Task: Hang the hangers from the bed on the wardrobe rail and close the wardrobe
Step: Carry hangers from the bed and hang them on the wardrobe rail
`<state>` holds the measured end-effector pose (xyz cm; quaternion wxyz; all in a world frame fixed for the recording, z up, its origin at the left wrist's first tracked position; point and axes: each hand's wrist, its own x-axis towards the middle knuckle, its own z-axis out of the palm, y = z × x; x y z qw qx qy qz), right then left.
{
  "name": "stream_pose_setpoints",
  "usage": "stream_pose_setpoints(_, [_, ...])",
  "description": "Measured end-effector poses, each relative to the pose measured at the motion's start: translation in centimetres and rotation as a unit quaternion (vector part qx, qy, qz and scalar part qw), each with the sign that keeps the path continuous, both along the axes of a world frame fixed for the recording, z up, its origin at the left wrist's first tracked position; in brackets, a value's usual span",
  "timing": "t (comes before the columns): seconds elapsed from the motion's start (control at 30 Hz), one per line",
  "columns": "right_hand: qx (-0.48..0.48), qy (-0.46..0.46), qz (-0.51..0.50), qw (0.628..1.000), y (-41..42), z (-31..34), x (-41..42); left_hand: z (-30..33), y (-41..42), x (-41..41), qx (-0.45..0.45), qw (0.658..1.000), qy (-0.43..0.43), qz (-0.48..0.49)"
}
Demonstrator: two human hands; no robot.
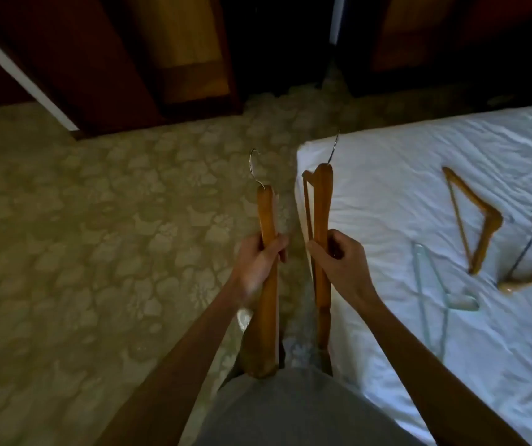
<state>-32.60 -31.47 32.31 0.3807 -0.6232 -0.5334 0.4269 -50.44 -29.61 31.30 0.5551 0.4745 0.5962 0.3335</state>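
Head view: left grip [259, 255] and right grip [338, 252] each clench unlabelled wooden hangers [321, 201].

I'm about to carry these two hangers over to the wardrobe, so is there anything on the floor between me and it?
Nothing visible blocks the way. The left hand and right hand each hold a wooden hanger, and only bare patterned carpet lies between them and the open wardrobe. The bed stays off to the right. The wardrobe's inside is too dark to see the rail.

Orange-brown wooden hangers [321, 220]; white sheet on bed [402, 175]; beige floral-patterned floor [97, 220]; pale green hanger [431, 284]; dark red-brown wardrobe [97, 59].
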Motion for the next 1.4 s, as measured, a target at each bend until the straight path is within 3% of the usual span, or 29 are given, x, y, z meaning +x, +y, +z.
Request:
stream_pose_setpoints(0.23, [0.008,0.013,0.064,0.998,13.8,1.5,-10.9,2.1,11.6,-11.5,0.050,0.998,0.024,0.021])
stream_pose_setpoints(0.5, [-0.004,0.011,0.101,0.995,26.7,2.9,-19.0,2.3,22.8,-20.5,0.042,0.999,0.008,0.029])
stream_pose_setpoints(0.8, [-0.019,0.003,0.125,0.992,47.1,1.4,-28.4,2.1,43.6,-29.0,0.032,0.998,0.001,0.056])
stream_pose_setpoints(1.03, [-0.002,0.016,0.142,0.990,65.4,5.1,-35.8,5.5,61.8,-35.6,0.061,0.994,0.030,0.088])
stream_pose_setpoints(1.4, [-0.003,0.015,0.190,0.982,86.9,5.9,-47.6,6.6,81.4,-46.2,0.095,0.987,0.015,0.127])
